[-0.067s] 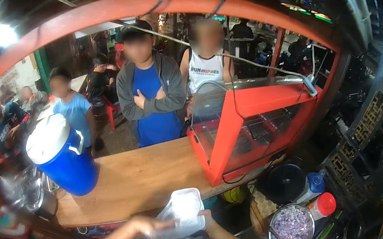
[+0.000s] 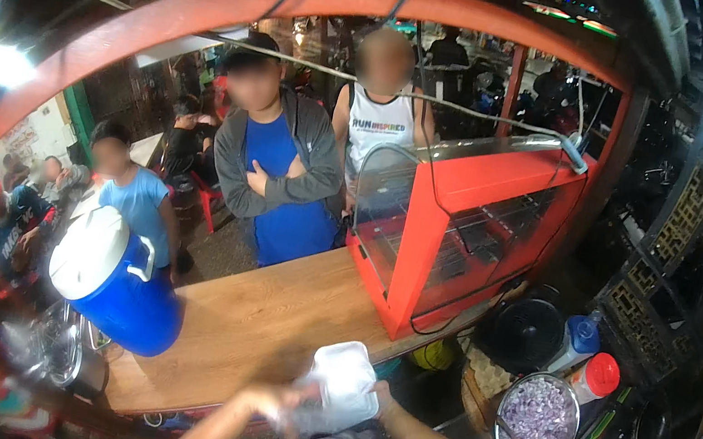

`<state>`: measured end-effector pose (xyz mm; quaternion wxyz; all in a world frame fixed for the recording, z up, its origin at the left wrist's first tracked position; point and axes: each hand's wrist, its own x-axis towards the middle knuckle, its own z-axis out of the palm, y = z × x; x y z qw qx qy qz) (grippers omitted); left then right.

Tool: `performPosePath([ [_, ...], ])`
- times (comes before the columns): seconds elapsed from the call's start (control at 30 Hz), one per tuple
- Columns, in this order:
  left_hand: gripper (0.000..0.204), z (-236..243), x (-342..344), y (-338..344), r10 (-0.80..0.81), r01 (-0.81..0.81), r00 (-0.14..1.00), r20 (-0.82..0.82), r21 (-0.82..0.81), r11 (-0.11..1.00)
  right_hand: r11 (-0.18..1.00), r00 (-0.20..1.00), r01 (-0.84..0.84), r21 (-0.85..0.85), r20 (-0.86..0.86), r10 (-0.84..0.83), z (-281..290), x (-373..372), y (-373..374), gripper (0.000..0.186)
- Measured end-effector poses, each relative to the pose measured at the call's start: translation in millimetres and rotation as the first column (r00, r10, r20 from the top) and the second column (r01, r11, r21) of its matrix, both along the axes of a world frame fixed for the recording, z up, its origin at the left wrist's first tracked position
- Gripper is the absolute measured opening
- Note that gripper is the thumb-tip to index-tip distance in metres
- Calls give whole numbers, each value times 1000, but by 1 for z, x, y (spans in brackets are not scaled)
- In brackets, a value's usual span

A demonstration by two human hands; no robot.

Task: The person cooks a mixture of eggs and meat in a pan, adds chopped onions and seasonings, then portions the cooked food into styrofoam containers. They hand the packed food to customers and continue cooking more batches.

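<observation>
A white, rounded-rectangular plastic food container (image 2: 344, 370) is held low in front of my body, near the counter's front edge. My right hand (image 2: 381, 400) grips it from the right side. Around its near left part shows thin, clear plastic that looks like a bag (image 2: 322, 415). My left hand (image 2: 282, 400) is closed on this plastic at the container's left side; its fingers are slightly blurred. What the container holds cannot be made out.
A wooden counter (image 2: 261, 325) carries a blue drink cooler (image 2: 127, 303) and a red glass display case (image 2: 428, 259). At right are a bowl of chopped onions (image 2: 539, 415), a black pan (image 2: 527, 332) and a red-lidded jar (image 2: 598, 376). Several people are beyond the counter.
The container has tilted slightly and shifted a little, and my left hand has moved slightly up and to the right along its side. The view has shifted slightly.
</observation>
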<state>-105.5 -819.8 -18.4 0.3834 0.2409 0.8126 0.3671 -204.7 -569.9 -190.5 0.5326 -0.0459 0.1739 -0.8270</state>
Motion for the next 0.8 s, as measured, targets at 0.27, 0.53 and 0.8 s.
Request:
performPosePath([
  [0.27,74,64,-101,49,759,-325,639,125,938,119,1000,989,-15,-24,-150,11,0,-71,-24,66],
  [0.53,41,-4,-123,9,250,-281,955,160,207,937,961,985,7,-275,168,41,-25,-74,-76,72],
  [0.8,50,13,-155,6,610,-583,711,351,779,231,963,964,-236,-129,95,249,-66,-108,-67,71],
])
